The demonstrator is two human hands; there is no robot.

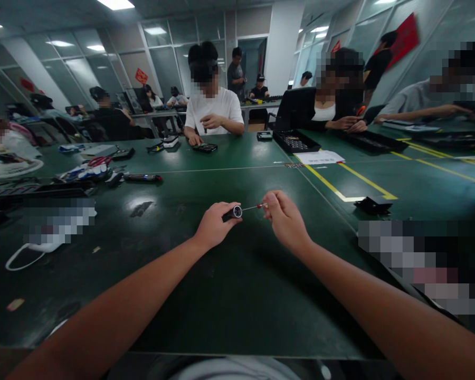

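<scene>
Two hands meet over the middle of the green table (229,295). The left hand (214,226) curls around a small black cylinder (233,212), with its silver end turned toward the right hand (285,219). The right hand pinches a thin rod (251,208) with a red part at the fingertips. The rod's tip is at the cylinder's end, so the two parts seem to be just joining, though I cannot tell whether the tip is inside.

Nothing lies between or just beside the hands. A black block (374,205) sits to the right by a yellow line (328,184), and a pen (142,178) and red scissors (98,161) lie well off to the left. A black tray (295,141) and a paper (320,157) lie farther away. A person in a white shirt (214,108) sits across the table, with their hands on their own work.
</scene>
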